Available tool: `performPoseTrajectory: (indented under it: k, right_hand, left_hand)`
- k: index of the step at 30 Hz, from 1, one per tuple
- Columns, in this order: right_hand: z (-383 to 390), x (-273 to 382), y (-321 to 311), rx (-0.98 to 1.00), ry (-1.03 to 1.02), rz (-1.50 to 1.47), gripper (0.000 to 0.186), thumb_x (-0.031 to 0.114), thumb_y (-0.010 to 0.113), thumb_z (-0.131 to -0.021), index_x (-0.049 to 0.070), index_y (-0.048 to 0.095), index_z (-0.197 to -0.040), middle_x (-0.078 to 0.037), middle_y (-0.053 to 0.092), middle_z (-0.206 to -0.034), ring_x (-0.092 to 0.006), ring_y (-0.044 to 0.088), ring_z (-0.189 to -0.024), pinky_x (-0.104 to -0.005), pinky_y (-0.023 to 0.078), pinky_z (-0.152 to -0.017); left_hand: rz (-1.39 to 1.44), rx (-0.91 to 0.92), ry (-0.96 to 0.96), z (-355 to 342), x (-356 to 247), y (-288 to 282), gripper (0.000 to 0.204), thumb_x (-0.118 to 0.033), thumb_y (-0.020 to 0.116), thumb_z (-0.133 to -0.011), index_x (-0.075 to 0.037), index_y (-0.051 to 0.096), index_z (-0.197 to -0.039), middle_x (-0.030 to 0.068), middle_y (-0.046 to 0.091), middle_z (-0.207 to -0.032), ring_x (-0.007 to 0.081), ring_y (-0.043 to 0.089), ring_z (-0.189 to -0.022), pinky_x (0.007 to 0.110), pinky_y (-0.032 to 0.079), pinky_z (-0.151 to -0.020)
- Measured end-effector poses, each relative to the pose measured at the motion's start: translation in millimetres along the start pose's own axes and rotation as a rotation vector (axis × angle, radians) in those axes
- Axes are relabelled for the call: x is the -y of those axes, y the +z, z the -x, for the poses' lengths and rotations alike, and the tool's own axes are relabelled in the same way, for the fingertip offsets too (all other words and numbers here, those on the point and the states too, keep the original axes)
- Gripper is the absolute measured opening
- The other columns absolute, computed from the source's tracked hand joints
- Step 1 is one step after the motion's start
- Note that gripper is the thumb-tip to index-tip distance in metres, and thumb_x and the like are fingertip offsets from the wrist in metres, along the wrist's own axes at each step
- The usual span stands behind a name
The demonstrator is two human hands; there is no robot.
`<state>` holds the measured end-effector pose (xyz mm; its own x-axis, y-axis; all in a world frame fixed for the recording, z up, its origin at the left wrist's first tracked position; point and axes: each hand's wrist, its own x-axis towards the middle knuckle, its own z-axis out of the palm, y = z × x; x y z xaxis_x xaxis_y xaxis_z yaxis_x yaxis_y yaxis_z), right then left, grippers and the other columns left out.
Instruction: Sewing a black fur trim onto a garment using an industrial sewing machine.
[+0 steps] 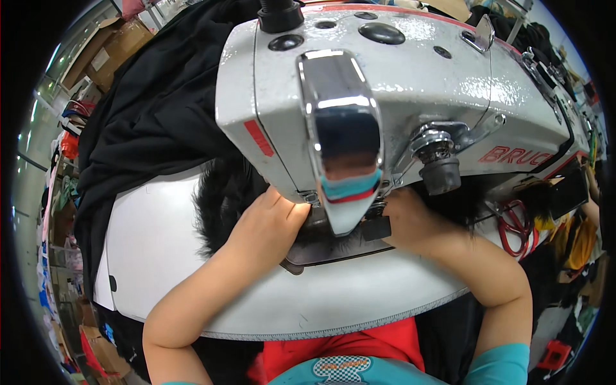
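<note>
A white industrial sewing machine (404, 77) with chrome fittings stands over a white worktable (154, 250). Black furry fabric (215, 218) lies under its head. My left hand (269, 228), fingers curled and partly hidden, grips that fabric just left of the presser area. On the other side, my right hand (414, 224) is at the fabric, its fingers blurred and largely hidden behind machine parts. Between the hands sits a dark metal plate (327, 253).
Black cloth (147, 109) is heaped at back left, beside cardboard boxes (112, 54). Red-handled scissors (513, 231) lie right of my right hand. Colourful garments (581, 247) and what looks like another person's arm (591, 208) are at far right.
</note>
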<state>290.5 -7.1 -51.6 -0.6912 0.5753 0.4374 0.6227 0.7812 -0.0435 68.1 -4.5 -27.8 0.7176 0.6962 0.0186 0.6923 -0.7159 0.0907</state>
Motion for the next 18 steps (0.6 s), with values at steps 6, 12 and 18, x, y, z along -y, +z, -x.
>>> performPoseTrajectory:
  k: [6, 12, 18]
  right_hand:
    - [-1.0, 4.2, -6.6, -0.054, 0.055, -0.132, 0.007, 0.011, 0.05, -0.069, 0.006, 0.053, -0.066, -0.006, 0.051, -0.08, -0.0212, 0.052, -0.082, -0.0318, 0.043, -0.072]
    - [-8.6, 3.7, -20.2, 0.166, 0.231, -0.308, 0.013, 0.003, 0.056, -0.062, 0.004, 0.055, -0.074, -0.01, 0.053, -0.079, -0.0268, 0.053, -0.081, -0.0355, 0.043, -0.073]
    - [4.6, -6.6, 10.0, 0.112, 0.172, -0.412, 0.023, -0.002, 0.058, -0.055, 0.001, 0.057, -0.078, -0.014, 0.055, -0.075, -0.0298, 0.054, -0.08, -0.0372, 0.042, -0.072]
  left_hand:
    - [-0.04, -0.134, 0.091, 5.1, -2.8, 5.1, 0.029, -0.005, 0.052, -0.067, -0.002, 0.055, -0.096, 0.0054, 0.049, -0.09, 0.0214, 0.045, -0.088, 0.029, 0.044, -0.069]
    - [-0.003, -0.055, 0.058, 0.0, 6.2, 0.5, 0.024, -0.003, 0.051, -0.066, -0.002, 0.055, -0.09, 0.0081, 0.053, -0.085, 0.0238, 0.048, -0.086, 0.031, 0.042, -0.074]
    - [-0.067, -0.066, 0.015, -7.1, 3.6, -4.7, 0.024, -0.001, 0.052, -0.062, -0.004, 0.056, -0.085, 0.0101, 0.056, -0.085, 0.0296, 0.052, -0.084, 0.035, 0.043, -0.074]
